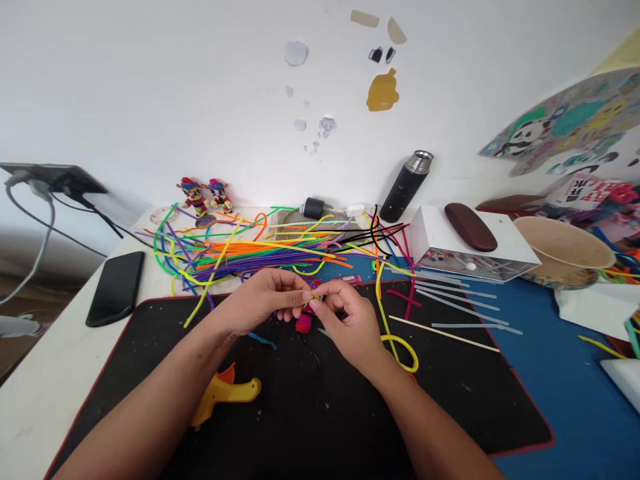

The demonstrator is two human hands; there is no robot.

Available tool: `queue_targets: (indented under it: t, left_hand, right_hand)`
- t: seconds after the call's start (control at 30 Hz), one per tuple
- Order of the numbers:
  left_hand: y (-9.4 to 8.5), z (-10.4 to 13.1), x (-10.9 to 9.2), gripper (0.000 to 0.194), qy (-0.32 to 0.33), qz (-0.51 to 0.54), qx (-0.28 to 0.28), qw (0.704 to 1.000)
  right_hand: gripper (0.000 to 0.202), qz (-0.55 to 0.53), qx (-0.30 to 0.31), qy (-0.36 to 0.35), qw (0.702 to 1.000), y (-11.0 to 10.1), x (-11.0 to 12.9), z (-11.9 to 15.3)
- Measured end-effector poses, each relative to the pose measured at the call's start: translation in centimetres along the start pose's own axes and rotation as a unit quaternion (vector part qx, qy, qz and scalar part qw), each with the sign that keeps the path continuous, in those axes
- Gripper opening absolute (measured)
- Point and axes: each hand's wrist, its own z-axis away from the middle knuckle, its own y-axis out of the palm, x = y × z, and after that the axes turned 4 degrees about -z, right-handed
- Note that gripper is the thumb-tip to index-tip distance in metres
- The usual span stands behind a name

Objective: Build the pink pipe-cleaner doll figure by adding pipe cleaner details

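My left hand (267, 300) and my right hand (347, 317) meet at the middle of the black mat (280, 427), their fingertips pinched together on a small figure (303, 321). The figure shows pink and red parts below the fingers and a bit of yellow-green between them; the rest of it is hidden by the fingers. Just past the hands lies a heap of coloured pipe cleaners (270, 253). A short blue twisted piece (263, 341) rests on the mat beside my left hand.
A yellow-and-orange tool (227, 391) lies under my left forearm. At left is a black phone (116, 288). Two small figures (193, 195), a black flask (406, 187) and a white box (425, 233) stand behind. Glue sticks (463, 307) and a wooden stick (445, 333) lie right.
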Motion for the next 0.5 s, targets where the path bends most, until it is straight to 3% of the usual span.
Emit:
queue_targets:
  t: [0.5]
  left_hand:
    - [0.25, 0.08, -0.54, 0.030, 0.001, -0.001, 0.028, 1.000]
  right_hand:
    - [0.011, -0.012, -0.012, 0.029, 0.999, 0.07, 0.06, 0.06]
